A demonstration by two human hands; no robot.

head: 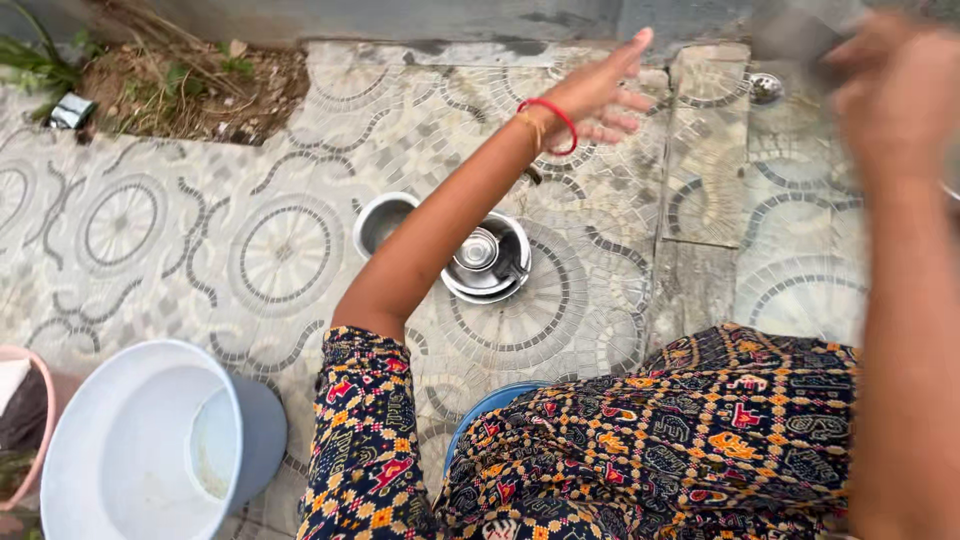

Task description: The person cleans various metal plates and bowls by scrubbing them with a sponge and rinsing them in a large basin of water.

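Washing-up mid-step, I'd judge. Near: pale bucket (150,450) on tiled floor (200,250). Steel bowls (487,258) stacked centre, under the forearm. Left hand (600,92) spread open, empty — right hand (895,95) blurred, grip unclear. Next likely needs reaching down to the bowls.

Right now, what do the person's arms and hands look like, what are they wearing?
The left hand is bare, with a red bangle and a thin gold-coloured one beside it at the wrist. The left arm is bare up to a short sleeve of dark fabric patterned in orange, red and yellow. The right hand is blurred; no jewellery can be made out, and its forearm is bare.
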